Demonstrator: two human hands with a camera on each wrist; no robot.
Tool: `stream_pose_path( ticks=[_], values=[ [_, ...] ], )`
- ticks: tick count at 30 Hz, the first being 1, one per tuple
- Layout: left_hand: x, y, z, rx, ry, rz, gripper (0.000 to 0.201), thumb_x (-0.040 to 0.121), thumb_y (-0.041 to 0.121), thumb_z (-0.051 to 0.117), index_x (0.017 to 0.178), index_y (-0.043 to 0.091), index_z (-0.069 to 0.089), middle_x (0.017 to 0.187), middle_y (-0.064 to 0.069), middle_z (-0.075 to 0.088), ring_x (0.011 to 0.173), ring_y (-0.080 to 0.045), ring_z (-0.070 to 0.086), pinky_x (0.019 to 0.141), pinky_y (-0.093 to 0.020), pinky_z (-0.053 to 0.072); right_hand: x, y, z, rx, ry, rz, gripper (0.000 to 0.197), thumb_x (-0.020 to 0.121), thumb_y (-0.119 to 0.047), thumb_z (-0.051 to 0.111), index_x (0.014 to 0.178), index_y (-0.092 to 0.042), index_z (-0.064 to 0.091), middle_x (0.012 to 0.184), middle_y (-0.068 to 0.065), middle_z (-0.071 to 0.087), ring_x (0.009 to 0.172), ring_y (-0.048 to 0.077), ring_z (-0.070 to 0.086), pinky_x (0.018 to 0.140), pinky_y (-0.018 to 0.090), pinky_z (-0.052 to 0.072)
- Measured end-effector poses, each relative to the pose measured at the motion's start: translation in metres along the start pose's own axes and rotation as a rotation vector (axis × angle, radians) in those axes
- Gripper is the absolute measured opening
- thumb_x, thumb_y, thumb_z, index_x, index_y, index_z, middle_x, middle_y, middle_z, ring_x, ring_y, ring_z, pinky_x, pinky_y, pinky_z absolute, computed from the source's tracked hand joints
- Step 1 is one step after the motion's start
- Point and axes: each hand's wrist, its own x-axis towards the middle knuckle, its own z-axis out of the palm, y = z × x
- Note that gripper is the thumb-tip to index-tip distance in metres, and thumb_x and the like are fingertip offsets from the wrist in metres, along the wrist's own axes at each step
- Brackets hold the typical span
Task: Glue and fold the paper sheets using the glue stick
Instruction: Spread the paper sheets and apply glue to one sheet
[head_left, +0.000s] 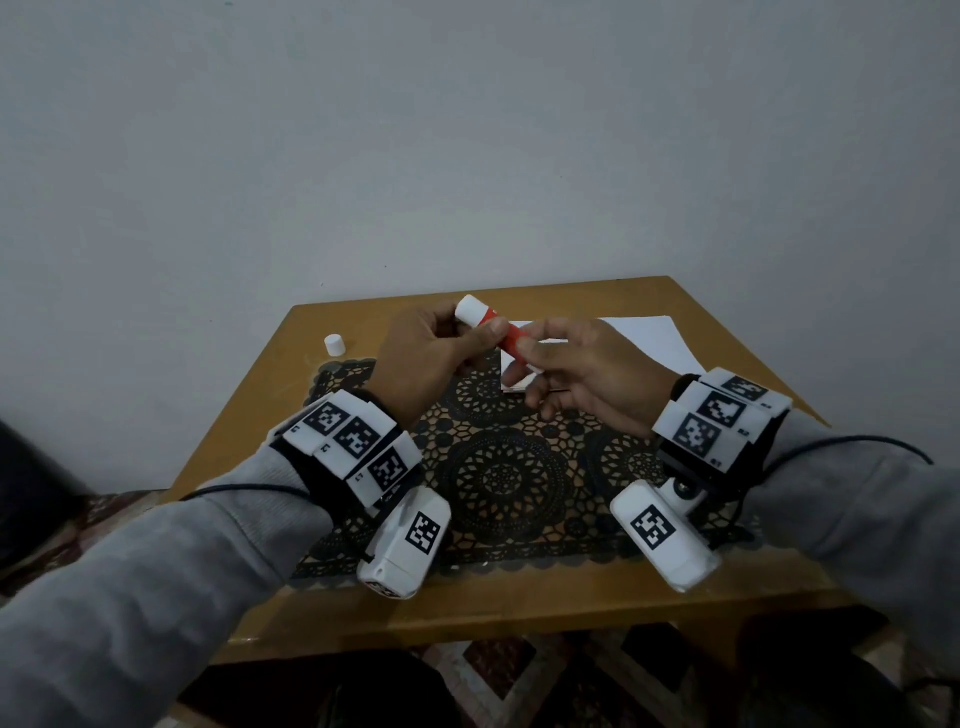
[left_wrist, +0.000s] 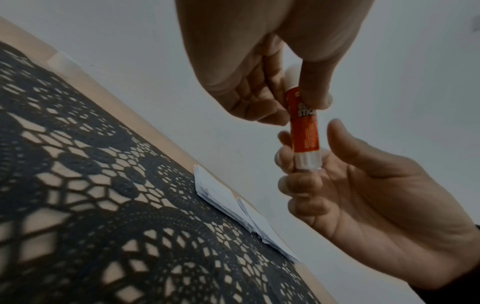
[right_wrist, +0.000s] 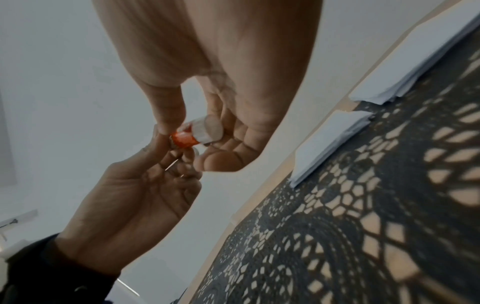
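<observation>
1. Head view: glue stick (head_left: 496, 326) held in the air over the worktop (head_left: 519, 608), between both hands, above the far part of the black lace mat (head_left: 498, 467).
2. A white cap (head_left: 334, 344) stands alone on the worktop, well to the left. The stick's upper end shows white; cannot tell whether that is exposed glue or a second cap.
3. Progress, judged: a small folded paper stack (left_wrist: 221, 195) lies at the mat's far edge, so some sheets look done. A flat pile of sheets (head_left: 649, 338) sits beyond it to the right, apparently still to glue and fold. No sheet is laid out in front of the hands right now.
4. Likely step: readying the stick, perhaps winding the base or passing it across. Not certain.
5. Left hand (head_left: 431, 353): fingers curled, thumb and forefinger pinching the upper barrel near the white end.
6. Right hand (head_left: 582, 369): fingers (left_wrist: 291, 156) loosely curled round the white base knob, thumb raised clear in the left wrist view; the right wrist view shows thumb and finger closing on the red part just above the knob.
</observation>
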Motion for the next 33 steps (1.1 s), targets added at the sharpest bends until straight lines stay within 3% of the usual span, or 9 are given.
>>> stream_pose_path(
  ticks=[3, 8, 12, 15, 18, 21, 23, 29, 33],
  values=[
    [0.011, 0.006, 0.008, 0.004, 0.004, 0.006, 0.02, 0.087, 0.02, 0.068, 0.095, 0.002, 0.068, 0.08, -0.015, 0.063, 0.059, -0.009, 0.057, 0.057, -0.022, 0.047, 0.003, -0.006, -0.001, -0.039, 0.064, -0.076, 0.013, 0.097, -0.018, 0.055, 0.102, -0.006, 0.06, 0.084, 0.013, 0.066, 0.061, 0.02, 0.057, 0.054, 0.029, 0.047],
    [0.031, 0.009, 0.013, 0.107, -0.133, -0.016, 0.026, 0.085, 0.023, 0.07, 0.103, 0.005, 0.065, 0.081, -0.004, 0.064, 0.067, -0.012, 0.062, 0.064, -0.03, 0.052, 0.006, -0.01, -0.02, -0.049, 0.207, -0.174, 0.014, 0.097, -0.018, 0.055, 0.102, -0.005, 0.061, 0.079, 0.012, 0.064, 0.057, 0.019, 0.055, 0.051, 0.029, 0.046],
    [0.048, -0.005, 0.015, 0.547, -0.209, 0.039, 0.019, 0.087, 0.023, 0.068, 0.102, 0.012, 0.067, 0.091, 0.0, 0.067, 0.076, -0.008, 0.061, 0.074, -0.025, 0.051, 0.01, -0.01, -0.04, -0.029, 0.33, -0.214, 0.017, 0.097, -0.017, 0.056, 0.102, -0.001, 0.059, 0.075, 0.011, 0.064, 0.055, 0.02, 0.053, 0.052, 0.032, 0.045],
    [0.062, -0.018, 0.028, 0.905, -0.374, 0.071, 0.023, 0.088, 0.027, 0.066, 0.108, 0.015, 0.068, 0.103, 0.003, 0.067, 0.086, -0.007, 0.058, 0.077, -0.021, 0.043, 0.014, -0.004, -0.048, -0.099, 0.394, -0.266, 0.018, 0.097, -0.018, 0.057, 0.103, -0.001, 0.06, 0.074, 0.011, 0.064, 0.055, 0.022, 0.053, 0.052, 0.035, 0.046],
    [0.074, -0.028, 0.046, 1.042, -0.505, 0.069, 0.028, 0.089, 0.029, 0.065, 0.114, 0.016, 0.066, 0.113, 0.002, 0.065, 0.093, -0.008, 0.055, 0.079, -0.02, 0.039, 0.02, 0.001, -0.053, -0.102, 0.428, -0.289, 0.021, 0.097, -0.019, 0.057, 0.103, 0.001, 0.059, 0.073, 0.01, 0.063, 0.054, 0.022, 0.053, 0.051, 0.034, 0.046],
    [0.084, -0.04, 0.058, 1.144, -0.575, 0.062, 0.033, 0.086, 0.033, 0.066, 0.117, 0.02, 0.062, 0.12, 0.0, 0.061, 0.108, -0.016, 0.054, 0.091, -0.029, 0.044, 0.026, 0.004, -0.057, -0.075, 0.459, -0.298, 0.02, 0.097, -0.019, 0.055, 0.1, 0.0, 0.058, 0.069, 0.01, 0.058, 0.056, 0.022, 0.052, 0.051, 0.033, 0.046],
    [0.087, -0.047, 0.064, 1.2, -0.616, 0.033, 0.034, 0.083, 0.033, 0.069, 0.115, 0.024, 0.061, 0.12, -0.001, 0.06, 0.109, -0.02, 0.053, 0.095, -0.036, 0.046, 0.028, 0.008, -0.059, -0.083, 0.456, -0.293, 0.016, 0.098, -0.019, 0.054, 0.097, -0.003, 0.058, 0.069, 0.01, 0.055, 0.058, 0.021, 0.052, 0.052, 0.033, 0.046],
    [0.086, -0.05, 0.068, 1.238, -0.587, 0.064, 0.023, 0.087, 0.026, 0.064, 0.109, 0.021, 0.067, 0.116, -0.003, 0.062, 0.106, -0.022, 0.056, 0.093, -0.036, 0.048, 0.028, 0.019, -0.06, -0.109, 0.451, -0.27, 0.021, 0.099, -0.02, 0.051, 0.107, -0.001, 0.057, 0.065, 0.003, 0.05, 0.059, 0.018, 0.05, 0.051, 0.031, 0.046],
    [0.085, -0.044, 0.07, 1.242, -0.535, 0.132, 0.021, 0.091, 0.015, 0.053, 0.095, 0.014, 0.073, 0.097, -0.004, 0.07, 0.087, -0.022, 0.06, 0.075, -0.03, 0.049, 0.026, 0.018, -0.062, -0.093, 0.453, -0.257, 0.022, 0.1, -0.02, 0.049, 0.108, -0.001, 0.056, 0.063, 0.001, 0.047, 0.056, 0.016, 0.048, 0.048, 0.03, 0.046]
  ],
)
